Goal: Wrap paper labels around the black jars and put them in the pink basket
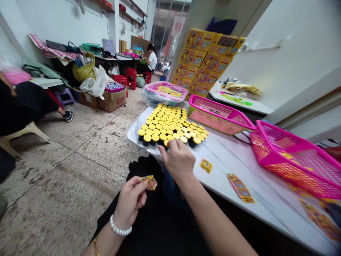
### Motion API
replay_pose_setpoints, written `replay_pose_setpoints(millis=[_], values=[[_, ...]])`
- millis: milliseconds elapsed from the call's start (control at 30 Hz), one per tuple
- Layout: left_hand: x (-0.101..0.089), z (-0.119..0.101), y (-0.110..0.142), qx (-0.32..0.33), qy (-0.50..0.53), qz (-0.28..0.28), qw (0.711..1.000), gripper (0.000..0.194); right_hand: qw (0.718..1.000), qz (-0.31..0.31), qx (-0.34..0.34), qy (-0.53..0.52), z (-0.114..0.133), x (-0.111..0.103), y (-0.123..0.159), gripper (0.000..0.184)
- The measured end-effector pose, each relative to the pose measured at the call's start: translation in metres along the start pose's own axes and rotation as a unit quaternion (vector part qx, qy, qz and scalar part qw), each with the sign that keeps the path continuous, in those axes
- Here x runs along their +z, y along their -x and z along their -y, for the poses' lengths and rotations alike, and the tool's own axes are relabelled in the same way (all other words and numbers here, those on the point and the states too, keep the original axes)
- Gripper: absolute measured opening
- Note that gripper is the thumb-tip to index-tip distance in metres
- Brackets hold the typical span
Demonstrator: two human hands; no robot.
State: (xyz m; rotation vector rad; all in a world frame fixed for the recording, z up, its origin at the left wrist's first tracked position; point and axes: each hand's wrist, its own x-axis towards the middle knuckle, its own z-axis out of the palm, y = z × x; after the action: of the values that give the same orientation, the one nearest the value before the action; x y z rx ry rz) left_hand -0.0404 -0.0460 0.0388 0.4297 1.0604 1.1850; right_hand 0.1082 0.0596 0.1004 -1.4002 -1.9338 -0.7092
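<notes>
Closest to my camera, two bare forearms (pixel 213 213) reached over a black-clad lap (pixel 167 231), the left one wearing pearly beads (pixel 119 227). I had the left hand (pixel 133 197) clamped, thumb against fingers, on a small printed sleeve (pixel 150 182), its right end gaping. The right hand (pixel 179 158) bent over the front of the jars (pixel 160 122), thumb apart; I could not tell whether its fingers had closed on one, since the hand hid part of that row. The jars, black with yellow lids, stood packed upright on the marbled table (pixel 221 153). Just behind them I saw a plastic-draped tub (pixel 183 89) heaped with small yellow and pink bits (pixel 168 91). Two pink baskets blocked the table's right side: the far basket (pixel 221 124) held something dim, the near basket (pixel 293 167) a few yellow pieces (pixel 288 155). Three flat wrappers (pixel 240 188) lay in front. Beyond rose stacked yellow cartons (pixel 197 58), a blue bin (pixel 221 25) on top. To my left, a cardboard box (pixel 114 101) carried a purple tray (pixel 115 87), near red stools (pixel 131 78); a co-worker (pixel 151 59) sat farther back.
</notes>
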Motion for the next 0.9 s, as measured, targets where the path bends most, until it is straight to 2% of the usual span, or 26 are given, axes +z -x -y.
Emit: replay_pose_setpoints(millis=[133, 267, 500, 667, 733, 800, 867, 900], values=[[-0.001, -0.013, -0.007, -0.013, 0.034, 0.004, 0.999, 0.049, 0.999, 0.037, 0.026, 0.01, 0.004, 0.015, 0.001, 0.012], [-0.005, -0.02, -0.016, -0.039, 0.057, -0.003, 0.998, 0.048, 0.998, 0.046, 0.032, -0.001, 0.004, 0.017, 0.002, 0.013], [-0.007, -0.02, -0.022, -0.071, 0.089, -0.015, 0.993, 0.041, 0.999, 0.046, -0.002, -0.002, -0.001, 0.016, 0.005, 0.008], [-0.008, -0.016, -0.025, -0.083, 0.111, -0.01, 0.99, 0.028, 0.996, 0.068, 0.023, -0.048, -0.002, 0.016, 0.002, 0.013], [-0.009, -0.015, -0.025, -0.08, 0.118, -0.009, 0.99, 0.024, 0.993, 0.076, 0.04, -0.085, -0.002, 0.011, 0.0, 0.009], [-0.01, -0.015, -0.025, -0.075, 0.125, -0.012, 0.989, 0.02, 0.983, 0.055, 0.069, -0.162, -0.002, -0.001, 0.0, 0.007], [-0.011, -0.016, -0.025, -0.076, 0.133, -0.012, 0.988, 0.017, 0.951, 0.035, 0.122, -0.28, -0.001, -0.016, 0.007, 0.024], [-0.011, -0.017, -0.025, -0.078, 0.137, -0.009, 0.987, 0.016, 0.924, 0.042, 0.155, -0.348, -0.001, -0.023, 0.013, 0.032]])
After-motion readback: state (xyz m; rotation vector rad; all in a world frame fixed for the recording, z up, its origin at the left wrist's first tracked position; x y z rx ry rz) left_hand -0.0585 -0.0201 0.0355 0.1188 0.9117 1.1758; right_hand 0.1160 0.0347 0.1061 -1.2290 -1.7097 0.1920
